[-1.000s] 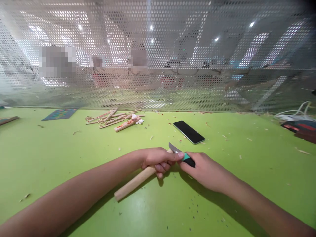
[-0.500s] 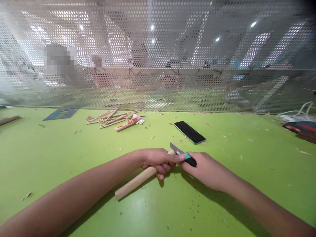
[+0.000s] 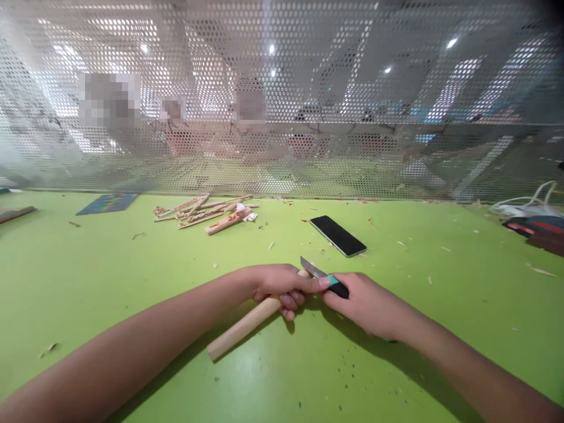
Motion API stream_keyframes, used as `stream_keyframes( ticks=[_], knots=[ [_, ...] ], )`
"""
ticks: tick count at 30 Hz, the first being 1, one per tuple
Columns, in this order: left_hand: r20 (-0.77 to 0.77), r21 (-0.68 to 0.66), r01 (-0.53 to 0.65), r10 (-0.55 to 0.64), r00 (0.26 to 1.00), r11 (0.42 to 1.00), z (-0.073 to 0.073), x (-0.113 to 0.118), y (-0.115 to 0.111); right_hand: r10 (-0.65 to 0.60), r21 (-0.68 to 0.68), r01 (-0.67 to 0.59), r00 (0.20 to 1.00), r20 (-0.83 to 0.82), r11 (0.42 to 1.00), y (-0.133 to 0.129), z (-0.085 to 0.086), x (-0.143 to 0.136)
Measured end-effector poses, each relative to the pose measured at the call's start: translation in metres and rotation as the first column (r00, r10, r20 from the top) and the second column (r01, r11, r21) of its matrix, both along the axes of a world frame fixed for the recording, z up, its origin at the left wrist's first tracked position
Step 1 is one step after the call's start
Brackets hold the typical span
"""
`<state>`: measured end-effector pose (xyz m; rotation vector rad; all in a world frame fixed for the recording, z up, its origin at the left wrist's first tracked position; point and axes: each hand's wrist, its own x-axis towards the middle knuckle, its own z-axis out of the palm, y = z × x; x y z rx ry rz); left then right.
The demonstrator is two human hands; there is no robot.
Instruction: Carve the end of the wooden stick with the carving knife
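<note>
My left hand (image 3: 284, 286) is wrapped round a pale round wooden stick (image 3: 247, 326), whose far tip shows just beyond the fingers and whose near end slants down to the left over the green table (image 3: 264, 388). In my right hand (image 3: 363, 302) is a knife (image 3: 338, 286) with a black and teal handle. Its blade points up and left, beside the stick's far tip. My left thumb rests against the teal part of the handle. Whether the blade touches the wood cannot be made out.
Beyond the hands lies a black phone (image 3: 338, 235). Several carved sticks (image 3: 205, 210) are piled at the back, near a dark patterned card (image 3: 108, 203). A perforated screen (image 3: 282, 164) borders the table. Cables and a dark red object (image 3: 540, 226) sit far right; shavings are scattered about.
The knife has shifted slightly left, with its blade tip a little lower. The stick's near end has moved slightly down and right. Both hands keep their hold.
</note>
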<state>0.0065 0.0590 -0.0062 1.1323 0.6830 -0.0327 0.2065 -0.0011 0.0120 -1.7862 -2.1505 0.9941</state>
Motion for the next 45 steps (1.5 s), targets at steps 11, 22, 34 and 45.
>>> stream_keyframes(
  ticks=[11, 22, 34, 45],
  knots=[
    [-0.01, 0.016, -0.023, 0.023, 1.0, 1.0, -0.001, 0.0006, -0.0005, -0.058, -0.06, 0.057, 0.998, -0.006, 0.997, 0.0001, 0.0028, -0.0026],
    [-0.014, -0.001, -0.009, 0.009, 1.0, 1.0, -0.0006, 0.0007, -0.001, -0.016, -0.039, 0.014, 0.999, -0.042, 0.999, -0.0016, 0.0035, -0.0052],
    [-0.019, 0.02, -0.028, 0.028, 0.999, 0.999, -0.0012, 0.0018, -0.002, -0.049, -0.063, 0.048, 0.999, -0.017, 0.997, -0.0016, 0.0034, -0.0052],
    [-0.013, 0.011, 0.028, -0.028, 1.0, 1.0, -0.0022, -0.0013, 0.0014, 0.007, -0.087, -0.007, 1.0, -0.004, 0.996, -0.0032, 0.0039, -0.0036]
  ],
)
